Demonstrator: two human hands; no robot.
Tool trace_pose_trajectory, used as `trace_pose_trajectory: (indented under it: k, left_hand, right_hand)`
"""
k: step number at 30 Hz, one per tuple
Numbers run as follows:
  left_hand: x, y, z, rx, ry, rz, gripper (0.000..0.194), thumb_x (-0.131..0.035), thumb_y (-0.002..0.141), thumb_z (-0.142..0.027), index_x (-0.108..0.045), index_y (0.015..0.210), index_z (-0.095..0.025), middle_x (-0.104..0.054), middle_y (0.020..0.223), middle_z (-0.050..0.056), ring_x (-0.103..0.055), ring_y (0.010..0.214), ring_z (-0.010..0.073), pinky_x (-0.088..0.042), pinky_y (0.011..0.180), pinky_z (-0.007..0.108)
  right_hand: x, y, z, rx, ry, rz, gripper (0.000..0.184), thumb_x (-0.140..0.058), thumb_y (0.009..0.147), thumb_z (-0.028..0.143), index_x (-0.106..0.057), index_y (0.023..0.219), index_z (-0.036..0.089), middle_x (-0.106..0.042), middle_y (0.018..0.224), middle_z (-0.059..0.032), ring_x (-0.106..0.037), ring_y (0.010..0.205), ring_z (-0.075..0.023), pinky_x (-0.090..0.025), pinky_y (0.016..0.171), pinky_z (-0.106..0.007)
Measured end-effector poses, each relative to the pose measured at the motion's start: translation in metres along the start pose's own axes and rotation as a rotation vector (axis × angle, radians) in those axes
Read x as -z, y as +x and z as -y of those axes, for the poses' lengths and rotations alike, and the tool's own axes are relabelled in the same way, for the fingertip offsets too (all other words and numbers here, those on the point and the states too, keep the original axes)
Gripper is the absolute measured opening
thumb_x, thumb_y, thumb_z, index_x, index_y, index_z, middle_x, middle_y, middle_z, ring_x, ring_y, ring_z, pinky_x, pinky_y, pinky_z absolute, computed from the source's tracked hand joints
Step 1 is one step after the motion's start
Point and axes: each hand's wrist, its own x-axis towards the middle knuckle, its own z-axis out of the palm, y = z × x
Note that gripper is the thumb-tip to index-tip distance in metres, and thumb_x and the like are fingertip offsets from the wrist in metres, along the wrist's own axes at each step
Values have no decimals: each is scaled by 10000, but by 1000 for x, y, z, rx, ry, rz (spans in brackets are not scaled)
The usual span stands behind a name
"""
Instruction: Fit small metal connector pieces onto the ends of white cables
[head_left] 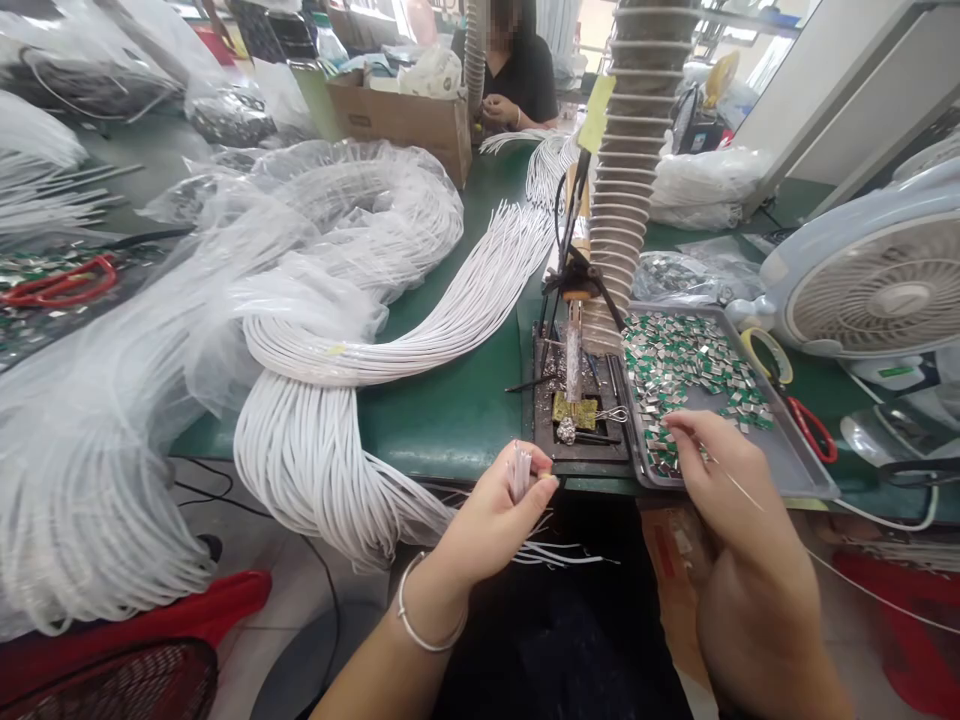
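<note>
My left hand (495, 515) is closed around the ends of a small bunch of white cables (520, 470), just in front of the table edge. My right hand (731, 490) reaches over the front rim of a grey metal tray (795, 465), fingers pinched among several small green circuit boards (675, 370); a thin solder wire (862, 590) trails from it. Between the hands stands a dark soldering fixture (577, 420) with a brass clamp.
A large bundle of white cables (360, 340) drapes over the green table (450, 410), partly in clear plastic bags. A ribbed exhaust hose (637, 150) hangs above the fixture. Red-handled scissors (814, 425) and a white fan (877, 280) sit right. Another person sits behind a cardboard box (405, 120).
</note>
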Motion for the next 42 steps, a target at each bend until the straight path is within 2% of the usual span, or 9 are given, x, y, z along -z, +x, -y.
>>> trace_pose_trajectory:
  k: [6,11,14,19,23,26,33,36,42]
  left_hand:
    - [11,2,16,-55,-208,97,289,-615,823,-412,-532,987,-190,-460,787,-7,-424,653,110,-381,632,263]
    - [11,3,25,-86,-310,124,268,-625,827,-383,-564,997,-185,-508,762,7,-460,681,126,-382,666,280]
    - [11,5,26,-103,-347,133,266,-619,837,-389,-569,983,-172,-508,739,4,-461,678,122,-371,659,271]
    - [6,5,22,-99,-377,113,326,-631,827,-432,-560,973,-149,-508,640,-15,-415,590,102,-314,588,254]
    - [-4,4,14,-52,-451,4,360,-635,813,-460,-559,943,-134,-403,523,-72,-294,469,64,-209,489,237]
    - [-11,5,8,-25,-501,-58,349,-655,792,-470,-533,852,-148,-343,484,-102,-230,433,45,-173,464,229]
    - [-25,8,1,8,-530,-95,379,-725,728,-442,-535,858,-141,-429,569,-74,-332,461,38,-224,465,211]
    - [-29,10,0,2,-552,-112,369,-736,722,-418,-535,860,-141,-454,643,-62,-350,466,25,-238,456,200]
    - [-35,14,-1,-42,-578,-171,277,-671,797,-373,-486,822,-170,-380,602,-99,-289,428,12,-220,421,171]
  right_hand:
    - [-4,16,-17,-1,-17,238,116,-490,815,211,-604,836,214,-668,808,-33,-622,752,-196,-478,667,-318]
    - [-8,20,-17,-2,-41,308,128,-471,803,194,-596,825,208,-647,797,-34,-611,710,-181,-458,631,-298]
    - [-7,19,-16,6,-86,286,138,-457,817,207,-594,833,202,-639,796,-40,-605,698,-181,-447,616,-294]
    - [-3,14,-7,42,-78,132,141,-451,844,217,-581,894,192,-621,804,-53,-597,735,-188,-449,640,-297]
    - [-3,9,8,89,11,0,140,-441,867,189,-574,904,210,-602,829,-47,-592,793,-184,-461,697,-303]
    - [-4,2,21,49,132,-62,119,-470,872,173,-577,903,214,-587,811,-29,-586,764,-163,-469,693,-293]
    - [-13,-17,52,-58,502,-44,141,-509,878,123,-567,963,220,-573,778,20,-581,655,-85,-489,634,-214]
    - [-19,-19,60,-67,562,-26,130,-519,877,118,-569,945,217,-573,766,26,-580,652,-75,-493,620,-193]
    - [-32,-20,66,-103,612,1,99,-535,879,141,-571,927,220,-576,731,33,-585,615,-73,-506,588,-187]
